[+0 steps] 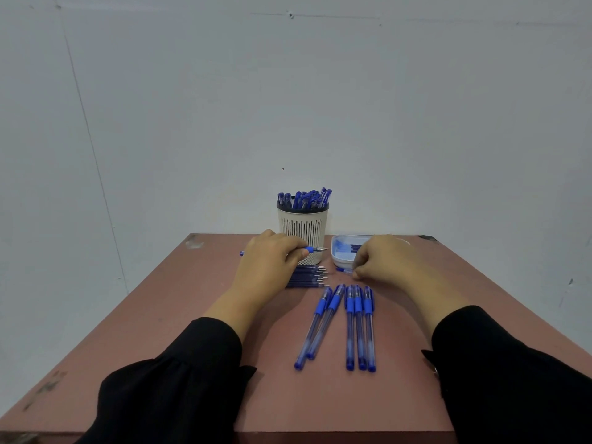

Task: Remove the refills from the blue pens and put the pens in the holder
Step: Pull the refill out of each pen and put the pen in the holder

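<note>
A: Blue pens (350, 325), five, lie untouched on the bench (179, 309); the holder (302, 230) is already full.
B: Left hand (267, 261) grips an uncapped pen (312, 249); right hand (381, 257) pinches its cap (343, 270); pulled refills (307, 277) lie beside.

This looks like a plain work room set up for one small job. A bare grey wall (288, 91) stands right behind a worn reddish bench (179, 315). Near the far edge stand a pen holder (302, 229) and a small tray (342, 254). Pens (349, 325) lie in a row.
</note>
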Action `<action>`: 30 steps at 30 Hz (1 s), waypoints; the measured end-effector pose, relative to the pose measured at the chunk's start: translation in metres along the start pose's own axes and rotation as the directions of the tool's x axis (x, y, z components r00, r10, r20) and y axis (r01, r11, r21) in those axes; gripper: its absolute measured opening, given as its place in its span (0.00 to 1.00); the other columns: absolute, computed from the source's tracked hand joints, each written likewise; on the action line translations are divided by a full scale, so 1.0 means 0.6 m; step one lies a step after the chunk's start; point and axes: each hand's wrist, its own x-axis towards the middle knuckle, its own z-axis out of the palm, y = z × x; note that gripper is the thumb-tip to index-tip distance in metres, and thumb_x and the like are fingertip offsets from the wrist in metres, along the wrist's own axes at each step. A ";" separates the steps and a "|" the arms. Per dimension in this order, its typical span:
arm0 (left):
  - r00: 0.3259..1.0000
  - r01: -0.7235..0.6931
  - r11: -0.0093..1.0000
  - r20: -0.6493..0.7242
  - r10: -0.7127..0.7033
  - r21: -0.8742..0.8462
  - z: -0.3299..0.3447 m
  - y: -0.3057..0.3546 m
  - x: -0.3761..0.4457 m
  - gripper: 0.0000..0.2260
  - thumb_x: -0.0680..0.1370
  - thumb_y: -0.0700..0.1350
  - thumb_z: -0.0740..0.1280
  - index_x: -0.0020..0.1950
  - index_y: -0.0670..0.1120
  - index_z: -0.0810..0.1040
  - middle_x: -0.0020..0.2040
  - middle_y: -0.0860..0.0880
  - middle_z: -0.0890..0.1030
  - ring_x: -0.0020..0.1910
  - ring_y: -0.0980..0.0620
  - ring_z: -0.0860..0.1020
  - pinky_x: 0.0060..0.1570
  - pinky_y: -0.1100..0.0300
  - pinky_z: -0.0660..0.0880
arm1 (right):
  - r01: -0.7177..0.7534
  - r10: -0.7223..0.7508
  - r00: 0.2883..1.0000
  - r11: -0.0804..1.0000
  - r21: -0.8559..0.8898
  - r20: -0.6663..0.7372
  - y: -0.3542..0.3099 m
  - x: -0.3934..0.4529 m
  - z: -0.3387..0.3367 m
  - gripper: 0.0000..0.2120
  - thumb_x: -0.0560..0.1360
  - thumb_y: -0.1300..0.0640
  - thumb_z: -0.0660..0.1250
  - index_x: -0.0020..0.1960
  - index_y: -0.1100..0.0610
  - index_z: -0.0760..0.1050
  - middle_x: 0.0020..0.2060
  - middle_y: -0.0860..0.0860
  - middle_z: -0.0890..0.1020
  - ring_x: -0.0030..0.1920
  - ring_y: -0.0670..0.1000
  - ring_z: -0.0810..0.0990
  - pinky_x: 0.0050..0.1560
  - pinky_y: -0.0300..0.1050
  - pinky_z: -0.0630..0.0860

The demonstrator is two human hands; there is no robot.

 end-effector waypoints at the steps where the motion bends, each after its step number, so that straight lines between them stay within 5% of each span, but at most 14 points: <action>1: 1.000 -0.001 1.000 0.002 0.001 0.003 0.000 0.000 0.000 0.09 0.79 0.49 0.63 0.53 0.50 0.82 0.44 0.52 0.83 0.45 0.50 0.72 0.47 0.54 0.69 | 0.004 -0.005 1.000 1.000 -0.022 -0.015 -0.001 0.000 0.001 0.04 0.70 0.50 0.73 0.45 0.47 0.84 0.43 0.44 0.83 0.40 0.45 0.75 0.33 0.37 0.67; 10: 1.000 0.002 1.000 0.015 -0.002 0.027 0.003 -0.004 0.000 0.09 0.79 0.50 0.63 0.53 0.51 0.82 0.45 0.54 0.83 0.44 0.52 0.71 0.48 0.54 0.69 | 0.035 -0.040 0.998 0.995 -0.097 -0.049 -0.004 -0.002 0.008 0.04 0.72 0.50 0.69 0.44 0.47 0.82 0.44 0.44 0.82 0.41 0.46 0.75 0.39 0.40 0.71; 14: 0.999 0.031 0.997 0.017 -0.032 0.065 0.003 -0.007 0.000 0.10 0.79 0.50 0.62 0.54 0.52 0.81 0.47 0.54 0.83 0.45 0.52 0.71 0.49 0.54 0.69 | 0.079 -0.061 0.992 0.982 0.170 -0.107 -0.006 -0.007 -0.002 0.05 0.71 0.48 0.69 0.41 0.48 0.78 0.41 0.42 0.81 0.42 0.44 0.78 0.36 0.38 0.71; 17: 0.998 0.049 0.995 0.023 -0.051 0.088 0.005 -0.009 0.001 0.10 0.79 0.51 0.62 0.55 0.53 0.81 0.48 0.55 0.82 0.47 0.53 0.71 0.50 0.54 0.69 | 0.154 -0.121 0.987 0.908 0.389 -0.107 -0.020 -0.013 -0.004 0.04 0.70 0.53 0.71 0.39 0.46 0.77 0.39 0.43 0.82 0.42 0.44 0.80 0.43 0.44 0.77; 27: 0.999 0.007 0.999 0.038 -0.008 0.045 0.009 -0.004 0.002 0.09 0.79 0.51 0.63 0.55 0.55 0.81 0.46 0.55 0.81 0.45 0.54 0.68 0.50 0.56 0.63 | 0.198 -0.142 0.980 0.740 0.642 -0.139 -0.038 -0.012 0.007 0.03 0.75 0.57 0.69 0.47 0.53 0.81 0.35 0.45 0.81 0.32 0.38 0.76 0.34 0.30 0.71; 30: 1.000 0.031 0.998 -0.004 -0.031 0.060 0.008 0.000 0.002 0.09 0.79 0.54 0.62 0.54 0.57 0.80 0.46 0.57 0.80 0.45 0.57 0.66 0.51 0.58 0.59 | 0.143 -0.123 0.989 0.692 0.708 -0.079 -0.041 -0.007 0.013 0.04 0.76 0.56 0.69 0.46 0.54 0.83 0.34 0.49 0.81 0.33 0.43 0.75 0.40 0.39 0.73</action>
